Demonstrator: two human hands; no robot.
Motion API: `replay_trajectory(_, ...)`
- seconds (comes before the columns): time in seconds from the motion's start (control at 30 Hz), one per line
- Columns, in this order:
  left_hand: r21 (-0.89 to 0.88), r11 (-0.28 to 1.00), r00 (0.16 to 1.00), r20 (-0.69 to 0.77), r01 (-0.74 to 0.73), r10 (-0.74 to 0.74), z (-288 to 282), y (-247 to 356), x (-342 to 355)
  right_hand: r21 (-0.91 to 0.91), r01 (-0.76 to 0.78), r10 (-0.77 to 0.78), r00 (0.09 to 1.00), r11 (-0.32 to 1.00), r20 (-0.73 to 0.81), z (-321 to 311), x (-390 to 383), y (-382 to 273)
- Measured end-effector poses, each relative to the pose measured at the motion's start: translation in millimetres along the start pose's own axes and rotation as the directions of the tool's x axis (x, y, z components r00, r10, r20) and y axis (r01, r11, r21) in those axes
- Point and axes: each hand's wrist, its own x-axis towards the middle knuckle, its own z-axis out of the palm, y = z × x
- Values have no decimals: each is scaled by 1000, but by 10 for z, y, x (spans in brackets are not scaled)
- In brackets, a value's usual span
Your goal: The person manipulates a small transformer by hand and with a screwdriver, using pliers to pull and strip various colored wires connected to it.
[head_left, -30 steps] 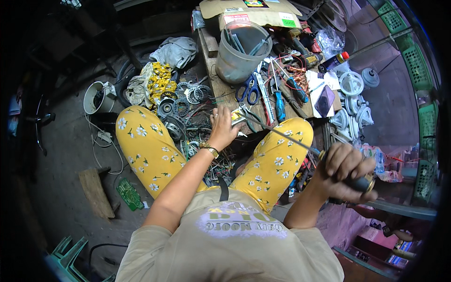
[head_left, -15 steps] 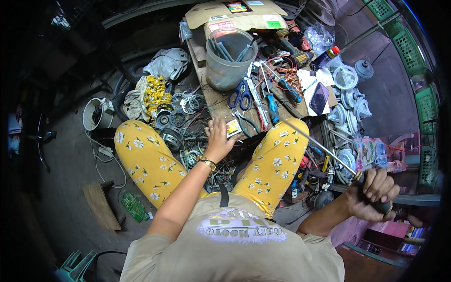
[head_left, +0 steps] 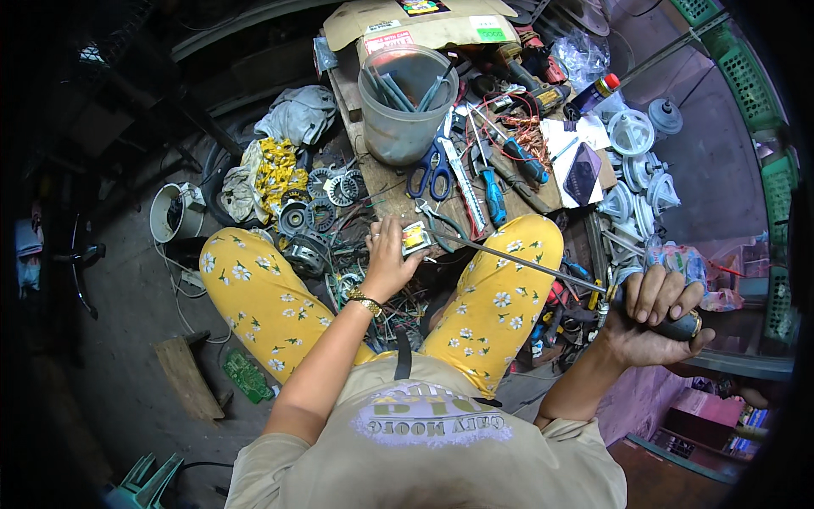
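My left hand (head_left: 387, 259) is closed on a small square white-and-yellow container (head_left: 415, 238) at the front edge of the wooden table. In my raised right hand (head_left: 657, 307), on the right, the fingers wrap round the dark handle of a long screwdriver (head_left: 543, 269). Its thin metal shaft runs left across my right thigh, and the tip reaches close to the container; whether they touch, I cannot tell. Just beyond the container lie pliers (head_left: 445, 222) with dark handles. Blue-handled scissors (head_left: 432, 174) and a blue screwdriver (head_left: 494, 199) rest farther back on the wood.
A translucent bucket (head_left: 398, 127) holding tools stands on the table (head_left: 386, 202). Behind it are a cardboard box (head_left: 365, 30) and a drill (head_left: 526, 76). A phone (head_left: 582, 172) lies right, beside stacked clear plastic parts (head_left: 632, 136). Tangled wires and motor stators (head_left: 342, 190) sit left.
My right hand has shifted left and up, bringing the screwdriver's tip from near my right knee down beside the container. My left hand stays on the container.
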Motion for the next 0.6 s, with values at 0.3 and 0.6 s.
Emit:
replay_trajectory(0.3,-39,999,994,-106,11,-15,21,77,15,12,-23,22,1000,1000,21,-29,59,66)
replay_trajectory(0.6,-187,979,937,-350,-87,17,-381,561,-51,-412,439,-156,812,798,562,330,34,-156)
